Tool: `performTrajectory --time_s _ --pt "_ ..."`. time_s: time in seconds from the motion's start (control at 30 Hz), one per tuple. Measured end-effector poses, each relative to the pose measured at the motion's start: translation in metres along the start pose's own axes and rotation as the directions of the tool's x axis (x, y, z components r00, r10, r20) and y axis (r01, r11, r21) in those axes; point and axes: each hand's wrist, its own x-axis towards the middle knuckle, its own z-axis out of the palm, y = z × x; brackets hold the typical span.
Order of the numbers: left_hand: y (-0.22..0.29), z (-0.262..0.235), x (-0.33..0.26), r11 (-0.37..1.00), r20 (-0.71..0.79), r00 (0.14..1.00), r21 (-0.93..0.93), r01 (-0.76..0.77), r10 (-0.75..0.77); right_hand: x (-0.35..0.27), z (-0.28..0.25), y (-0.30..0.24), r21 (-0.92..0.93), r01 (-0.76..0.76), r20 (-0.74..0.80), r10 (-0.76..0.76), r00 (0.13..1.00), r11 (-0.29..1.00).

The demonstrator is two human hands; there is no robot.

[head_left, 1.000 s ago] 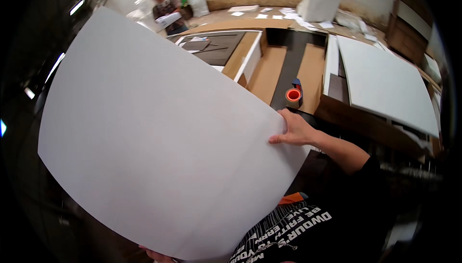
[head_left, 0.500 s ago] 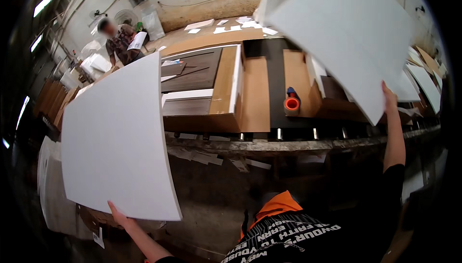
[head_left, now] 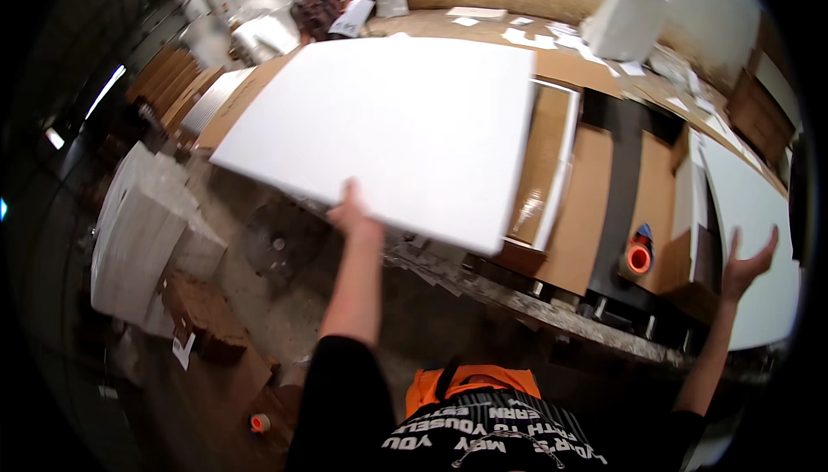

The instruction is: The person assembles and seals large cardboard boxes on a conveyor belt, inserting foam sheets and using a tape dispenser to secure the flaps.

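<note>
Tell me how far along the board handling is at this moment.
Looks done: one white board lies flat at the right end of the workbench, the open right hand raised just off its edge. In hand: the left hand grips the near edge of a second white board, which overhangs the bench's front. Left, probably: settling that board flat.

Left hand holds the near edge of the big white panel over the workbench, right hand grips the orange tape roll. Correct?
Not quite. The head view shows the right hand open and empty, raised beside a second white panel; the orange tape roll lies untouched on the workbench. The left hand does hold the big white panel by its near edge.
</note>
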Motion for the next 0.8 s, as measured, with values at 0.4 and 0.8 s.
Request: performTrajectory --time_s 0.4,0.8 --pt "-0.035 -0.004 0.077 0.777 0.465 0.809 0.629 -0.016 -0.36 -0.152 0.163 -0.376 0.113 -0.309 0.987 -0.072 0.14 0.944" --pt "0.022 -0.071 0.562 0.033 0.583 0.813 0.812 -0.583 0.011 -0.166 0.124 -0.353 -0.572 -0.661 0.731 0.667 -0.143 0.485"
